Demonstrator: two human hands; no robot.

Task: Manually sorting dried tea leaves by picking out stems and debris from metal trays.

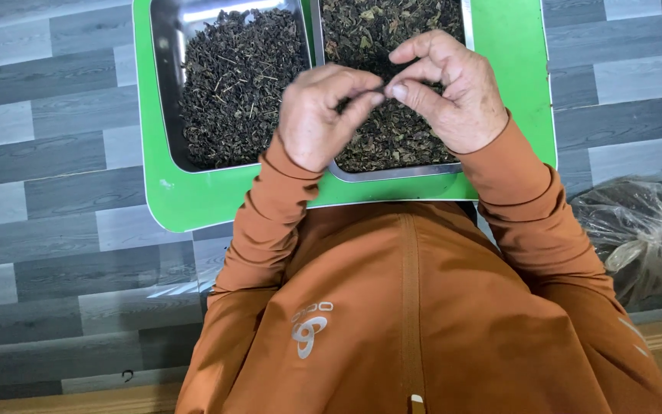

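Orange smooth sleeves (270,222); both hands (319,115) pinch brittle dried leaf (379,90) above steel tray (392,172).

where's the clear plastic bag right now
In the head view, the clear knotted plastic bag lies on the grey floor, beside the person's right sleeve.

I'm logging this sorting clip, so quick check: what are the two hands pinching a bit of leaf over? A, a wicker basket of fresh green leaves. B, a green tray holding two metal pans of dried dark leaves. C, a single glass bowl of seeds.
B: the left hand and right hand meet above two metal pans of dried leaves on a green tray.
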